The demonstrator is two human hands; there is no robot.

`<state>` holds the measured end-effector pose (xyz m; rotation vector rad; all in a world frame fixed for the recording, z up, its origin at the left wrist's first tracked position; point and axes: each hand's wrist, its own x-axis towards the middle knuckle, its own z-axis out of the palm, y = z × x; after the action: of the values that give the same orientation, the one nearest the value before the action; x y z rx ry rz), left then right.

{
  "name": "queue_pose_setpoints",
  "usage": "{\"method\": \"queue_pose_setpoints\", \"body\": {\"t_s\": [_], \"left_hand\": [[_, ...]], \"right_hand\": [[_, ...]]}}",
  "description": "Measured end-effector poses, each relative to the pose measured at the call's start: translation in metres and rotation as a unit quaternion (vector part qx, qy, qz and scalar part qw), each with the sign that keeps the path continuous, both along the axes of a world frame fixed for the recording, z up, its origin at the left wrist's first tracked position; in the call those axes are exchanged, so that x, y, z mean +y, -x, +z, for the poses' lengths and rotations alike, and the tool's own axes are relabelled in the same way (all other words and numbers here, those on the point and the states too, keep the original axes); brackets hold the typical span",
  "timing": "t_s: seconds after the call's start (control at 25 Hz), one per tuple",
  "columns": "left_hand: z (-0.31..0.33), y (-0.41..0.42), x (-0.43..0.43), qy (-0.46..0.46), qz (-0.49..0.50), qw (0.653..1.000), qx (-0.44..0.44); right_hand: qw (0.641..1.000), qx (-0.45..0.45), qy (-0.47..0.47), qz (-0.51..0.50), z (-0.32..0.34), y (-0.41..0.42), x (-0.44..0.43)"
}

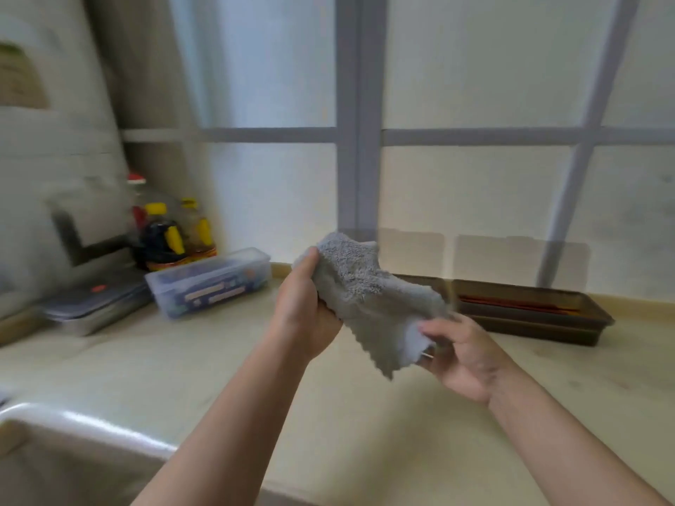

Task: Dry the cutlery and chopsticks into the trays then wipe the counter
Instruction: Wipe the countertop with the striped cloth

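A grey towel (361,297) is held up over the beige counter (226,363), stretched between both hands. My left hand (307,308) grips its upper left part, thumb on top. My right hand (464,356) holds the lower right end, fingers curled under the cloth; a small metal tip shows at the towel's edge there, too blurred to name. A brown tray (591,323) with reddish chopsticks (518,304) in it lies against the wall at the right. A second brown tray's edge (420,281) peeks from behind the towel.
A clear lidded plastic box (208,283) lies at the back left, beside dark bottles with yellow caps (171,235). A flat lidded metal container (95,304) sits further left. The white sink rim (84,425) is at the lower left. A window is behind.
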<state>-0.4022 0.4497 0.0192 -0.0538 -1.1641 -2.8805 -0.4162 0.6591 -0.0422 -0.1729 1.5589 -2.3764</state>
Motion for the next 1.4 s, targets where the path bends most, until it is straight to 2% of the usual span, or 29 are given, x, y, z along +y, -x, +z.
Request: {"method": "queue_pose_setpoints", "body": {"t_s": [0.08,0.16,0.32,0.4,0.52,0.6,0.68,0.76,0.84,0.88,1.0,1.08,1.16,1.24,1.32,1.36,1.4], "left_hand": [[-0.005,-0.022,-0.052,0.017,0.052,0.998,0.031],[-0.013,-0.051,-0.107,0.056,0.103,0.993,0.031],[-0.029,-0.114,-0.213,0.157,0.171,0.972,-0.041],[-0.032,-0.157,-0.264,0.211,0.251,0.941,-0.078],[-0.032,-0.234,-0.337,0.286,0.419,0.848,-0.152],[-0.034,-0.296,-0.384,0.370,0.508,0.752,-0.200],[-0.036,-0.356,-0.423,0.448,0.549,0.649,-0.278],[-0.039,-0.415,-0.449,0.492,0.569,0.562,-0.345],[-0.045,-0.466,-0.463,0.508,0.578,0.488,-0.412],[-0.048,-0.489,-0.468,0.513,0.558,0.467,-0.456],[-0.049,-0.529,-0.479,0.522,0.396,0.461,-0.599],[-0.045,-0.539,-0.497,0.559,0.300,0.422,-0.647],[-0.044,-0.534,-0.522,0.588,0.308,0.372,-0.649],[-0.053,-0.523,-0.547,0.590,0.348,0.363,-0.631],[-0.072,-0.512,-0.573,0.593,0.347,0.389,-0.614],[-0.083,-0.509,-0.585,0.595,0.338,0.403,-0.608],[-0.089,-0.506,-0.594,0.594,0.337,0.417,-0.600]], "right_hand": [[0.997,0.003,0.076,0.033,0.007,0.000,-0.046],[0.995,0.001,0.091,0.050,0.013,-0.004,-0.100],[0.995,-0.056,0.016,0.079,0.020,-0.020,-0.210],[0.990,-0.065,-0.027,0.122,0.024,-0.035,-0.275],[0.977,-0.036,-0.081,0.194,0.032,-0.072,-0.381],[0.959,0.010,-0.118,0.257,0.035,-0.112,-0.462],[0.939,0.055,-0.130,0.314,0.033,-0.157,-0.534],[0.911,0.105,-0.160,0.365,0.024,-0.208,-0.600],[0.877,0.148,-0.186,0.417,0.009,-0.257,-0.646],[0.860,0.151,-0.199,0.446,-0.001,-0.279,-0.663],[0.794,0.186,-0.282,0.506,-0.024,-0.314,-0.688],[0.734,0.251,-0.366,0.514,-0.027,-0.316,-0.692],[0.673,0.370,-0.441,0.465,-0.022,-0.307,-0.700],[0.621,0.458,-0.501,0.392,-0.018,-0.299,-0.714],[0.641,0.462,-0.494,0.362,-0.020,-0.290,-0.732],[0.678,0.422,-0.467,0.381,-0.023,-0.285,-0.743],[0.721,0.345,-0.435,0.415,-0.026,-0.281,-0.754]]}}
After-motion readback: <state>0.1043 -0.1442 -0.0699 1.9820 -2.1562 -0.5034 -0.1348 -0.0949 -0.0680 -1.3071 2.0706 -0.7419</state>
